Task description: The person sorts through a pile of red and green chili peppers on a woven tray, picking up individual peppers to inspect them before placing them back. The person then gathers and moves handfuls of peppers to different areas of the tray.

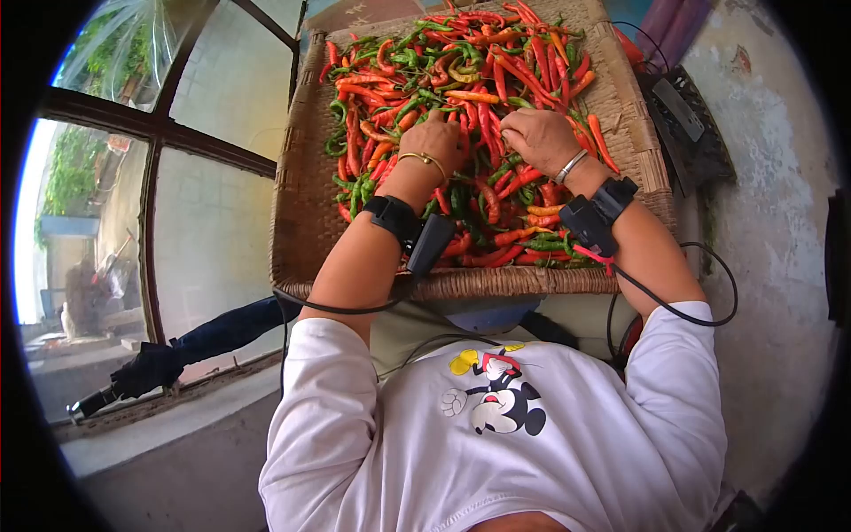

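Red, orange and green chili peppers [496,208] lie heaped in a rectangular woven basket [532,282]. Over the middle of the heap is my left hand [432,142], its fingers curled down among the peppers. My right hand [542,140] is just to its right, with the thumb and fingers pinched together above red peppers. A small gap separates the two hands. What either hand grips is hidden by the fingers. Black devices are strapped to my left wrist [394,217] and my right wrist [612,202], with cables running from them.
The window [222,115] stands on the left, with a folded dark umbrella [230,332] by its sill. A black bag [687,124] is right of the basket, beside a worn wall [780,177]. Black cable [731,288] loops near my right elbow.
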Demonstrator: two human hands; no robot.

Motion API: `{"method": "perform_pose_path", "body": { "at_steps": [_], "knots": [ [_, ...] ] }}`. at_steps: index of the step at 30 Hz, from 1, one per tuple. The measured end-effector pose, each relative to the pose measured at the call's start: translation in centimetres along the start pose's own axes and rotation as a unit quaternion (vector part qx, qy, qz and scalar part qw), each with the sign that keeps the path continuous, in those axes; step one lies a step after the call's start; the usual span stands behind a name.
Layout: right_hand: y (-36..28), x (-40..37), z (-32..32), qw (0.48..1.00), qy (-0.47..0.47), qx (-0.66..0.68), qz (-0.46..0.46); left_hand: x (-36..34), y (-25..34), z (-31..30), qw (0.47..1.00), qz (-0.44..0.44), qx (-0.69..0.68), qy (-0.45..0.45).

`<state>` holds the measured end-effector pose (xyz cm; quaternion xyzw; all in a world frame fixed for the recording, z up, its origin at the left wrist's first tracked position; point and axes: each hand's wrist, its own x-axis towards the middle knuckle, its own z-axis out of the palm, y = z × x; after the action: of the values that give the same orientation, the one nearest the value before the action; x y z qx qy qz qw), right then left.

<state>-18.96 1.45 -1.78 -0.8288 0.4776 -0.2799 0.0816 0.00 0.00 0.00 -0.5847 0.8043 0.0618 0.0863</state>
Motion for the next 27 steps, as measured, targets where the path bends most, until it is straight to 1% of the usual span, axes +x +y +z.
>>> {"method": "perform_pose_path", "body": {
  "at_steps": [2, 3, 5, 6, 8, 9, 11, 12, 13, 14, 15, 16, 17, 18, 19, 21, 22, 24, 25, 27],
  "knots": [
    [0.1, 0.2, 0.1, 1.000, 0.001, 0.004, 0.002, 0.3, -0.8, 0.6, 0.993, 0.098, -0.012, 0.071],
    [0.0, -0.1, -0.3, 1.000, 0.000, 0.002, 0.002, -0.2, -0.5, 0.3, 0.992, 0.099, -0.014, 0.072],
    [-0.2, 0.0, -0.5, 1.000, -0.002, 0.014, 0.015, -1.0, -0.5, -0.6, 0.979, 0.188, -0.020, 0.075],
    [-0.4, 0.1, -0.6, 1.000, 0.000, 0.014, 0.016, -1.4, -0.4, -1.1, 0.979, 0.189, -0.019, 0.075],
    [-0.6, 0.3, -0.9, 0.999, -0.004, 0.038, 0.032, -2.3, -0.2, -2.2, 0.958, 0.249, -0.079, 0.117],
    [-0.8, 0.3, -0.9, 0.999, -0.004, 0.039, 0.032, -2.6, -0.2, -2.5, 0.958, 0.249, -0.079, 0.116],
    [-1.0, 0.3, -0.9, 0.995, 0.016, 0.103, -0.001, -3.2, -0.2, -3.0, 0.921, 0.276, -0.189, 0.200],
    [-1.2, 0.4, -0.8, 0.995, 0.015, 0.102, -0.001, -3.5, -0.1, -3.3, 0.921, 0.276, -0.190, 0.201],
    [-1.4, 0.5, -0.6, 0.987, 0.029, 0.156, -0.031, -3.8, 0.1, -3.4, 0.911, 0.229, -0.303, 0.162],
    [-1.6, 0.6, -0.4, 0.975, 0.044, 0.211, -0.061, -3.9, 0.1, -3.4, 0.886, 0.179, -0.410, 0.121],
    [-1.9, 0.5, -0.2, 0.975, 0.042, 0.211, -0.060, -3.8, 0.1, -3.1, 0.886, 0.178, -0.412, 0.120],
    [-2.1, 0.3, 0.0, 0.956, -0.004, 0.293, 0.007, -3.5, 0.2, -2.5, 0.822, 0.167, -0.535, 0.105],
    [-2.4, 0.1, 0.1, 0.924, -0.050, 0.372, 0.074, -3.3, 0.1, -2.2, 0.741, 0.151, -0.648, 0.089],
    [-3.1, 0.3, -0.9, 0.891, -0.114, 0.420, 0.130, -3.1, -0.1, -2.2, 0.740, 0.149, -0.651, 0.085],
    [-3.6, 0.4, -1.5, 0.891, -0.116, 0.420, 0.130, -3.1, -0.2, -2.3, 0.739, 0.148, -0.652, 0.085],
    [-4.4, 0.3, -2.3, 0.809, -0.153, 0.530, 0.204, -3.1, -0.5, -2.5, 0.695, 0.106, -0.709, 0.045],
    [-4.6, 0.3, -2.3, 0.809, -0.156, 0.529, 0.205, -2.9, -0.7, -2.3, 0.694, 0.104, -0.711, 0.044],
    [-4.7, 0.4, -2.1, 0.805, -0.210, 0.510, 0.218, -2.6, -1.4, -1.8, 0.669, 0.102, -0.736, 0.019],
    [-4.8, 0.4, -1.9, 0.804, -0.213, 0.510, 0.218, -2.6, -1.5, -1.7, 0.668, 0.100, -0.738, 0.020],
    [-4.7, 0.3, -1.6, 0.816, -0.204, 0.488, 0.235, -2.6, -1.6, -1.6, 0.700, 0.079, -0.710, -0.014]
  ]
}}
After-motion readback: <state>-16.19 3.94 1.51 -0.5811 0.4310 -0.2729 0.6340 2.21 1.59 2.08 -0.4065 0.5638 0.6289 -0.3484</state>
